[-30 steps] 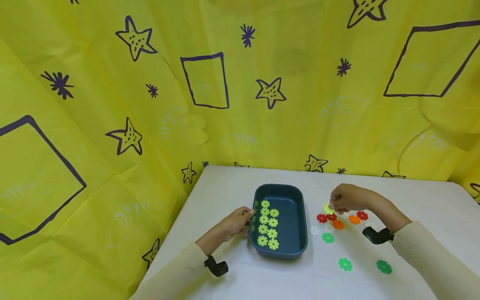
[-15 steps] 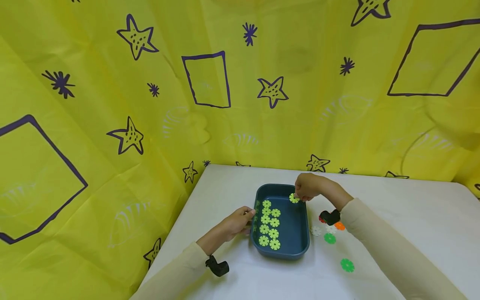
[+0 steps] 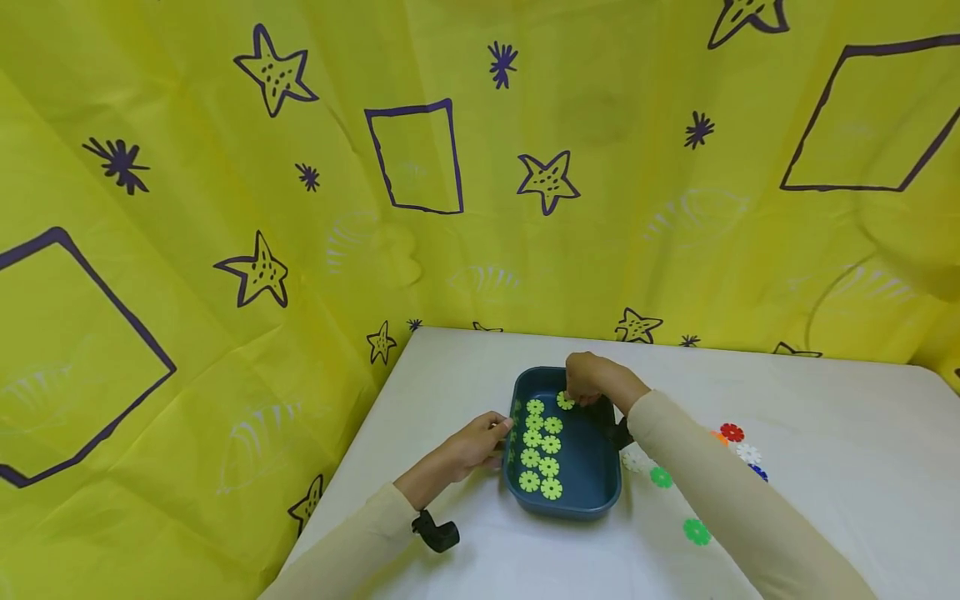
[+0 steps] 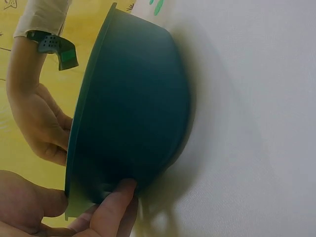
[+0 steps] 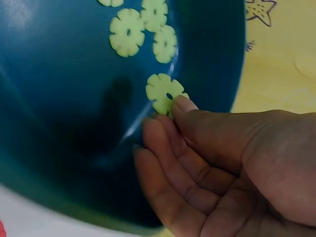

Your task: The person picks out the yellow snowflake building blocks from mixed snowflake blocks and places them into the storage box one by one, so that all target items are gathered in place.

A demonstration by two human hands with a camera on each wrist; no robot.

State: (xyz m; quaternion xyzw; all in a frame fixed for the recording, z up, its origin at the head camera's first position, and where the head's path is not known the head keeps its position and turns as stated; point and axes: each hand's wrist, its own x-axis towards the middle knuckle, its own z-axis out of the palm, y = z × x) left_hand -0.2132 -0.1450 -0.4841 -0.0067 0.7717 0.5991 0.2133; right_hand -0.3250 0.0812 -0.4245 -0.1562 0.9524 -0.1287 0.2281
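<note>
My left hand [image 3: 474, 445] grips the left rim of a dark teal basin [image 3: 588, 471]. In the left wrist view its thumb is at the rim and its fingers lie against the basin's outer wall [image 4: 131, 94]. Inside the basin's far end, my right hand [image 3: 597, 377] pinches a yellow-green flower-shaped plastic disc [image 5: 160, 91] between thumb and forefinger. Several matching discs [image 3: 549, 444] lie in two rows along the basin's left side. Whether the held disc touches the basin floor I cannot tell.
Right of the basin, loose flower discs lie on the white table [image 3: 442, 375]: green ones [image 3: 697, 532], a red one [image 3: 732, 432], a white one [image 3: 748, 452] and a partly hidden blue one [image 3: 758, 472]. The right sleeve [image 3: 720, 483] covers others. A yellow patterned sheet [image 3: 480, 250] hangs behind.
My right hand picked up a yellow-green disc from the loose ones and carried it left, into the basin's far end. My left hand has stayed on the rim.
</note>
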